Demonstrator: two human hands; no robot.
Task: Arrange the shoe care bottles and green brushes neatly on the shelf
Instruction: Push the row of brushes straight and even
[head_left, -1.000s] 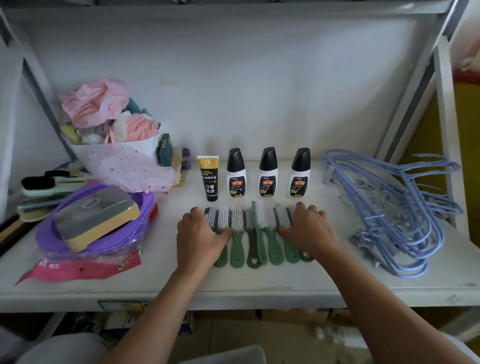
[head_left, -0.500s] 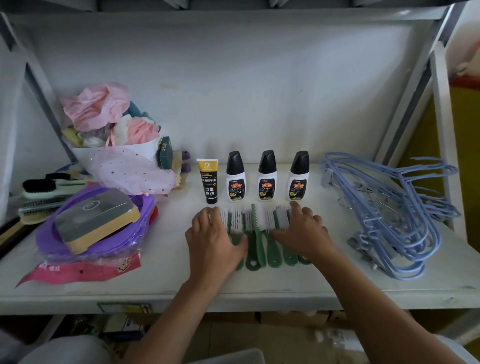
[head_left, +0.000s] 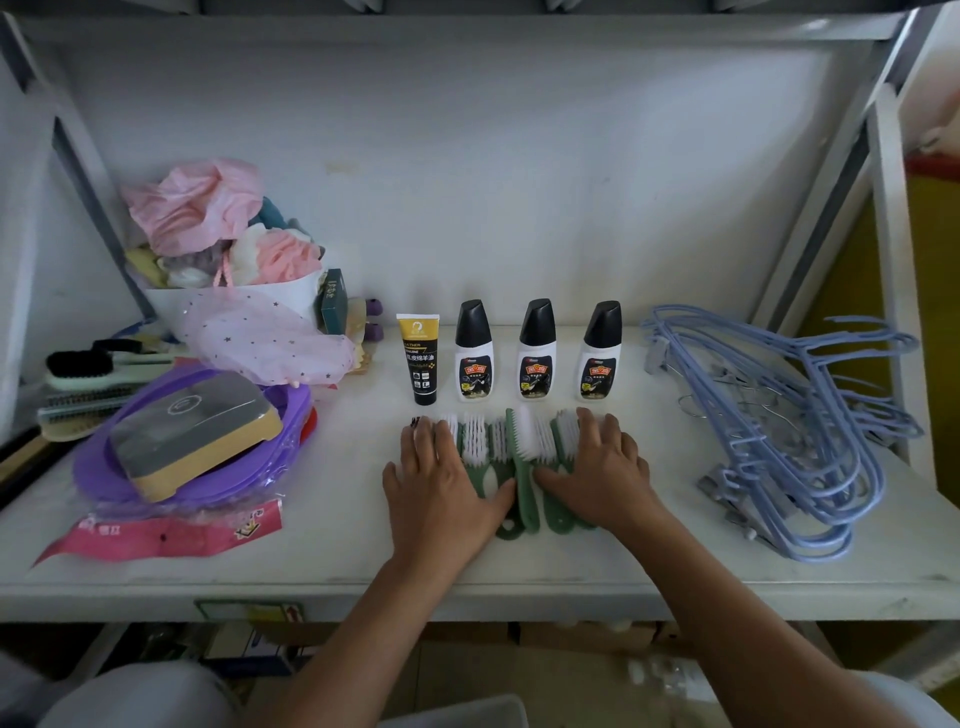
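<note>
Several green brushes (head_left: 521, 467) with white bristles lie side by side on the white shelf (head_left: 343, 545), handles toward me. My left hand (head_left: 441, 483) lies flat against the left end of the row, and my right hand (head_left: 602, 467) lies flat over the right end, so the outer brushes are partly hidden. Behind them stand a black and yellow tube (head_left: 420, 358) and three white bottles with black caps (head_left: 536, 349) in a straight line, upright and evenly spaced.
A bundle of blue hangers (head_left: 789, 415) lies at the right. At the left sit a purple packaged item with a tan block (head_left: 192, 431), dark brushes (head_left: 88, 369) and a white tub of pink fabric (head_left: 218, 244). The shelf's front edge is close.
My two hands have moved toward each other, squeezing the green brushes into a tighter row. The camera has shifted slightly closer.
</note>
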